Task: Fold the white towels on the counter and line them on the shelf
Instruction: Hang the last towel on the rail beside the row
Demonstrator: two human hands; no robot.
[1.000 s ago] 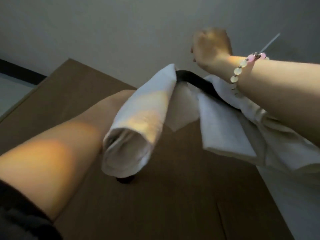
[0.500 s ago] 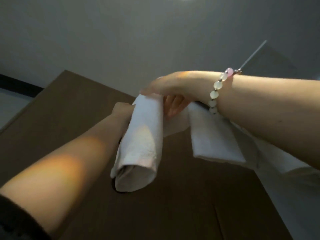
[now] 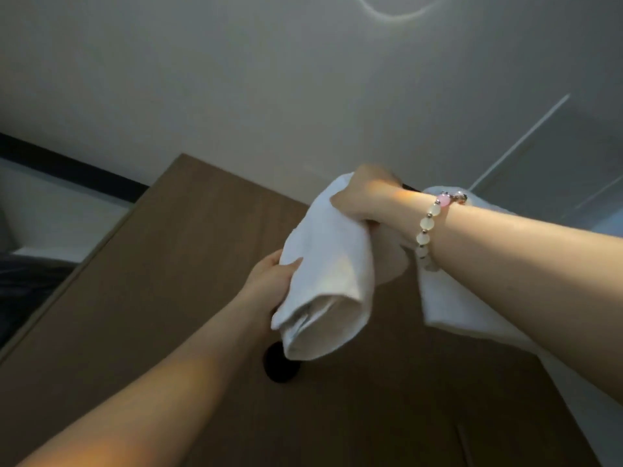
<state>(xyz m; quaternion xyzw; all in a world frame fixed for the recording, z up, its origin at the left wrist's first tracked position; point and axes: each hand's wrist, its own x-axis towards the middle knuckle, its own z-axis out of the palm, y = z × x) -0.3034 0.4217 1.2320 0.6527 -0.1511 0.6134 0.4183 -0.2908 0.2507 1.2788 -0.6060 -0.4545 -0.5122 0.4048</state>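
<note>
I am looking steeply upward from the head camera. Both hands hold a folded white towel (image 3: 328, 264), raised in the middle of the view in front of a brown wooden panel (image 3: 161, 264). The left hand (image 3: 269, 281) grips the towel's left edge, its thumb laid across the cloth. The right hand (image 3: 367, 200) is closed round the towel's upper end, fingers curled into the fabric. A bead bracelet (image 3: 428, 227) of pale beads and one pink bead circles the right wrist.

A second white towel (image 3: 448, 298) hangs just behind the right forearm, which covers part of it. A black round fitting (image 3: 279, 365) sits on the panel, half hidden by the held towel's lower end. Above everything is a pale grey ceiling (image 3: 269, 79). A short dark strip shows behind the right wrist; I cannot tell what it is.
</note>
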